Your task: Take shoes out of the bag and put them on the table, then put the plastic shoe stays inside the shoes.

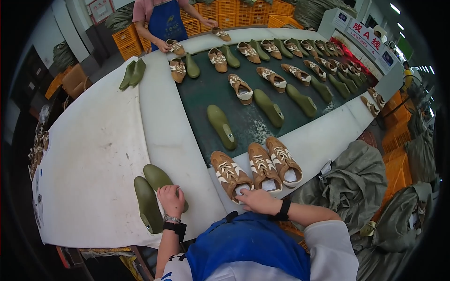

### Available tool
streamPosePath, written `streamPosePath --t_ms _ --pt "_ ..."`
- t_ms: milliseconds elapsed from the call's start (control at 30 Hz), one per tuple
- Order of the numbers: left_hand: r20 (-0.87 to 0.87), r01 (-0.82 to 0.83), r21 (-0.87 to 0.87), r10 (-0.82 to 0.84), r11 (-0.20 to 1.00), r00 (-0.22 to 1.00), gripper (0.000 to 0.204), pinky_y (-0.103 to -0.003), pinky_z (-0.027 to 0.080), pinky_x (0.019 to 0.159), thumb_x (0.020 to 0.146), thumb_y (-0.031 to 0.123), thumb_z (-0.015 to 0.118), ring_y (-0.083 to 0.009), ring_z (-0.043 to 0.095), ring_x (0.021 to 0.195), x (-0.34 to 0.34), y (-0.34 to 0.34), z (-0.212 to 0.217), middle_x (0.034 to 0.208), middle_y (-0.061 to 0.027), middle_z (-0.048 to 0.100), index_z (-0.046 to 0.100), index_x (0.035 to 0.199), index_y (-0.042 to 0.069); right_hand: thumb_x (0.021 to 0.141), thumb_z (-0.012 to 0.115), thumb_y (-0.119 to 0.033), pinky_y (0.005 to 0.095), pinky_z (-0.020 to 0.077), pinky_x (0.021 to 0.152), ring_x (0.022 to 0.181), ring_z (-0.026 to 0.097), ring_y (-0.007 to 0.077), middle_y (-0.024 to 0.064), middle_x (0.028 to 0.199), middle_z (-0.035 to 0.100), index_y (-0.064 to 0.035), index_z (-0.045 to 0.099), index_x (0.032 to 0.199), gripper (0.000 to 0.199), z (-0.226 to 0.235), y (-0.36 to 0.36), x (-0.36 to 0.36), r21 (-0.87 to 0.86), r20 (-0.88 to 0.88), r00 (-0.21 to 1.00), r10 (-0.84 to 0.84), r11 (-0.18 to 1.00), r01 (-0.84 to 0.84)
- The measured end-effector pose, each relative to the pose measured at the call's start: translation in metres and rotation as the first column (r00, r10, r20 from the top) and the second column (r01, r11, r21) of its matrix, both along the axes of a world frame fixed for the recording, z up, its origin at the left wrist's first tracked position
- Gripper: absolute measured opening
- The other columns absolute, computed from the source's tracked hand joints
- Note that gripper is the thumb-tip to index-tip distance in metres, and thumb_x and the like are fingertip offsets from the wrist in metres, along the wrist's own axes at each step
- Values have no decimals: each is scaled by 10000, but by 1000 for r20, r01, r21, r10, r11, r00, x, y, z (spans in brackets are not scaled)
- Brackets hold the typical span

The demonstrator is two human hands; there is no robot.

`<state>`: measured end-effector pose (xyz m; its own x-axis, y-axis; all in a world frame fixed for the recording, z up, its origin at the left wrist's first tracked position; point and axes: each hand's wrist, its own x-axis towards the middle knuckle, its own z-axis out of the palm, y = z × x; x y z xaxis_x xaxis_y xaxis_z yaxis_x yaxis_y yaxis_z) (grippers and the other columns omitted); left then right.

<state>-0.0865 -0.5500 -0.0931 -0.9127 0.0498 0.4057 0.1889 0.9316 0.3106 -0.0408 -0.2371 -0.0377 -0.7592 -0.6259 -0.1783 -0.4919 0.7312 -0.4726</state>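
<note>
My left hand (171, 200) rests on one of two olive-green shoe lasts (149, 203) lying side by side on the white table (93, 154), gripping the right one (158, 177). My right hand (255, 200) touches the heel of the nearest brown-and-white shoe (229, 173), which lies at the table's near edge. Two more brown shoes (263, 167) (283, 160) lie beside it. Just beyond them a single green last (221, 125) lies on the dark green belt (206, 89).
The belt carries several more brown shoes and green lasts toward the far end. A person in a blue apron (165, 21) handles shoes there. Two green lasts (132, 73) sit far left. Orange crates (234, 11) stand behind; grey sacks (356, 182) pile at my right.
</note>
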Motion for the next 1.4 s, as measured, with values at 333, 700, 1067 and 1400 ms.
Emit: streamPosePath --t_ms 333,700,1067,1400 --pt "28 -32 57 30 998 999 53 -462 326 924 712 108 603 -261 529 884 -10 -3 7 792 -72 600 610 758 82 801 651 -201 222 430 576 692 525 59 6 819 560 -39 547 985 266 60 -5 -166 -598 596 800 -60 631 493" --pt "12 -69 112 68 991 998 54 -477 342 907 690 101 614 -241 530 857 -6 -9 0 777 -55 587 604 741 89 773 579 -116 405 457 847 978 550 361 186 1093 513 -110 562 1042 269 -73 -89 -351 -66 -118 898 -423 906 418" --pt "56 -47 127 40 991 998 98 -475 350 902 678 97 622 -269 530 896 -11 -22 -2 815 -73 597 606 772 80 761 503 -120 411 469 792 901 592 339 188 949 627 -65 589 1073 328 -48 -124 -249 -214 97 995 2 977 19" --pt "397 -338 344 191 876 898 654 -375 382 929 750 185 686 -305 444 1106 55 -173 -26 1215 -221 469 367 1286 -12 724 652 -431 467 345 978 1198 358 438 238 1405 188 -146 311 1344 764 -67 -251 -111 -225 166 915 367 918 -327"
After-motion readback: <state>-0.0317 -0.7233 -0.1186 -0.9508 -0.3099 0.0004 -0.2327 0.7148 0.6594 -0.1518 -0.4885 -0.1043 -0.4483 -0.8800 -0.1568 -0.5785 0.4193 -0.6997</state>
